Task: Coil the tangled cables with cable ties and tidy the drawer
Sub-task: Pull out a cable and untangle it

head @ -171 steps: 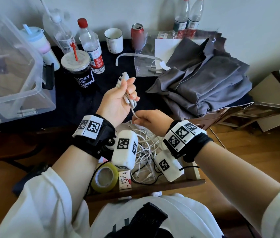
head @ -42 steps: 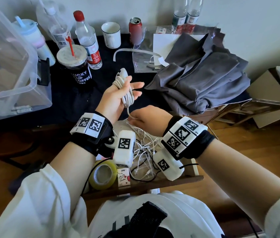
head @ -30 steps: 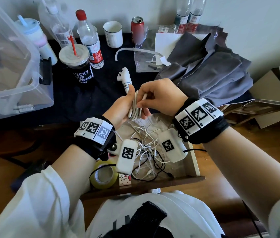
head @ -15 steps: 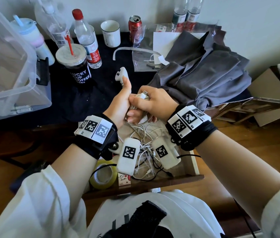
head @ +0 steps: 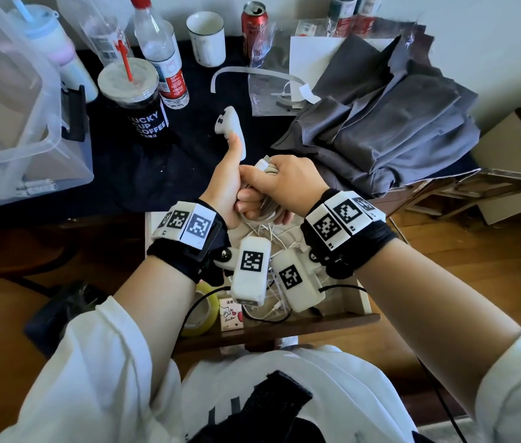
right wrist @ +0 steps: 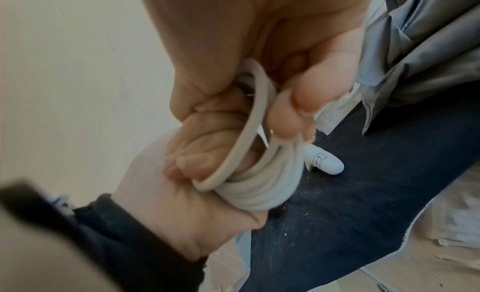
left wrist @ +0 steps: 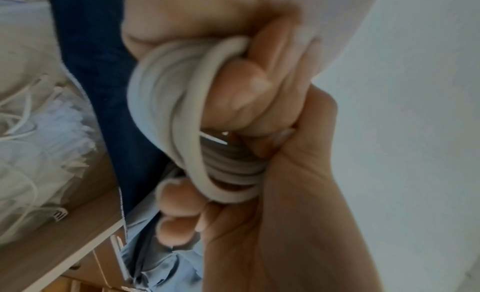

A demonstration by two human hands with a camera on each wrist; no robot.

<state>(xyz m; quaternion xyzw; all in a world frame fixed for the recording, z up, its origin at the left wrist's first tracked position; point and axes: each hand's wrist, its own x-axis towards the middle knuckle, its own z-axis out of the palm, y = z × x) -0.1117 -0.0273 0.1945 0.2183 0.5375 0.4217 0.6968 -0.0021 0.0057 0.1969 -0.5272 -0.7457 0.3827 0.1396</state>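
Observation:
A coil of thick white cable (head: 268, 169) is held above the open drawer (head: 361, 302), between both hands. My left hand (head: 225, 187) grips it from the left with the thumb pointing up. My right hand (head: 284, 183) is wrapped over the coil from the right, and a plug end (head: 265, 162) sticks out on top. The left wrist view shows the cable loops (left wrist: 182, 122) with fingers (left wrist: 246, 87) hooked through them. In the right wrist view the coil (right wrist: 259, 190) lies against my left palm. Tangled thin white cables (head: 272, 238) lie in the drawer under the wrists.
On the dark table stand a white controller (head: 230, 123), a coffee cup (head: 134, 100), bottles (head: 160, 52), a mug (head: 206, 36), a can (head: 254, 27) and a clear bag with white strips (head: 280, 94). Grey cloth (head: 390, 123) lies right, a clear bin (head: 13, 107) left. A tape roll (head: 200, 311) sits in the drawer.
My right hand rose from the drawer and closed over the coil in my left hand. Both hands have since sunk a little toward the drawer, still holding the coil.

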